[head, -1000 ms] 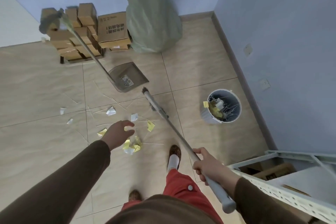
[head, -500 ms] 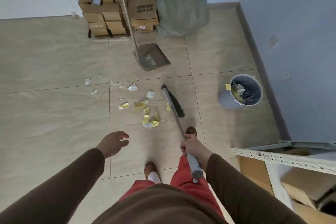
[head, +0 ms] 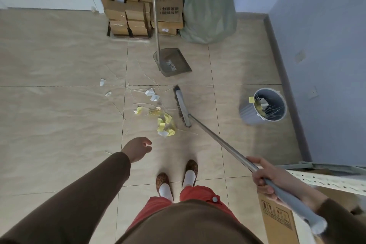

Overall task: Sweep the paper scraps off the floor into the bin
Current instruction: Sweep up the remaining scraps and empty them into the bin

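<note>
Yellow and white paper scraps [head: 166, 125] lie scattered on the tiled floor ahead of my feet, with two small white bits [head: 102, 82] further left. My right hand [head: 265, 176] grips the metal handle of a broom whose grey head [head: 182, 107] rests on the floor just right of the scraps. My left hand [head: 137, 148] hangs over the floor with loosely curled fingers, holding nothing. A long-handled grey dustpan [head: 172, 61] stands beyond the scraps. The grey bin [head: 263, 107], with paper inside, sits by the right wall.
Stacked cardboard boxes [head: 138, 10] and a green sack [head: 210, 6] stand against the far wall. A metal shelf frame [head: 326, 178] and a cardboard box [head: 277, 218] are close at my right. Thin strips litter the tiles around the scraps.
My right hand has swung out to the right, so the broom handle now slants from lower right and its head lies beside the scraps. My view has shifted. My left hand has stayed empty.
</note>
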{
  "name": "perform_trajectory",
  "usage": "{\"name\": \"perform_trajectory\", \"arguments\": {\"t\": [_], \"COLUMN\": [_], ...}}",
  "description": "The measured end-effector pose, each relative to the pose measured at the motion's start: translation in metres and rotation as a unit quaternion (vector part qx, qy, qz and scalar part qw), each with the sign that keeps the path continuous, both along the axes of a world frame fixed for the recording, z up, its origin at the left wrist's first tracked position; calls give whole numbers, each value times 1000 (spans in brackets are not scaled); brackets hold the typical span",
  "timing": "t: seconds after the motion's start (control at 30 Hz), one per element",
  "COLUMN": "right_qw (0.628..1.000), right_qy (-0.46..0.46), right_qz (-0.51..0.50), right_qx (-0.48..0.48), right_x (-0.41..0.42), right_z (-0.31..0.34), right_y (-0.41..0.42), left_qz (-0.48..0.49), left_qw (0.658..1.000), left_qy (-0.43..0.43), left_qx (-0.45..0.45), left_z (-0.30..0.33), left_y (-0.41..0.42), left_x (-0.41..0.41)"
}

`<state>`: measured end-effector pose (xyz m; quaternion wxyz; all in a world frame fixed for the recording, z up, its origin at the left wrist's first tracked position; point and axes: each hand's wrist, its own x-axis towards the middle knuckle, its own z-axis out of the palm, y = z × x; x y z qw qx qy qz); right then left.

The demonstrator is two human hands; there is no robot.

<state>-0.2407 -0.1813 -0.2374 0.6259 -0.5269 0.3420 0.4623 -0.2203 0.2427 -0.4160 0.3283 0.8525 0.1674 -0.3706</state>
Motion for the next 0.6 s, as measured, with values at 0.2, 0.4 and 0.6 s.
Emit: {"name": "perform_trajectory", "arguments": {"t": [0.2,0.4,0.6], "right_qw": [997,996,994], "right_qy": [57,82,112], "right_qz": [-51,-16,12], "right_qx": [33,28,8], "right_x": [2,-7,-8], "right_z": [1,7,-8], "right_y": [-55,-111,-128], "left_qz": [7,2,-73], "left_qw": [1000,999,996], "left_qy": [5,5,9], "left_qx": [22,51,50], "left_z": [-2,-7,-10], "left_y": [-10,-34,-79], "left_x": [6,23,39]}}
